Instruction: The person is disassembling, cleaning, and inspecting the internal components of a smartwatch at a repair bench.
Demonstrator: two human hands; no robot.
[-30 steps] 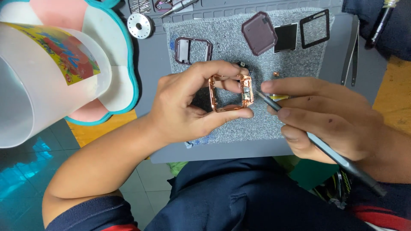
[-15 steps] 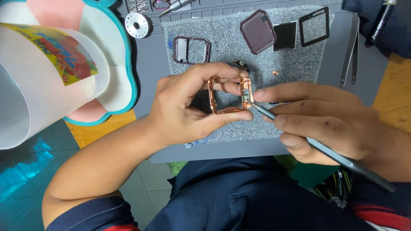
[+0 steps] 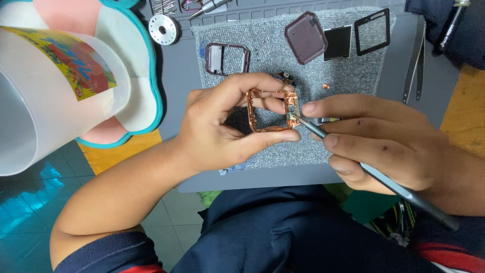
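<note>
You're working on a copper-coloured frame [image 3: 272, 111].
Your left hand [image 3: 222, 131] pinches the frame; your right hand [image 3: 384, 144] grips a thin grey tool [image 3: 374, 177], its tip touching the frame's right side.

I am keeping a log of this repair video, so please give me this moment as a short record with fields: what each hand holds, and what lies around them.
left hand: left hand pinches a copper-coloured square frame above the mat
right hand: right hand holds a thin grey tool, tip at the frame's right side
surface: grey fabric mat
on mat: dark frame, purple square cover, black square panel, thin black bezel
beside mat: tweezers, round metal disc, white plastic cup
</note>
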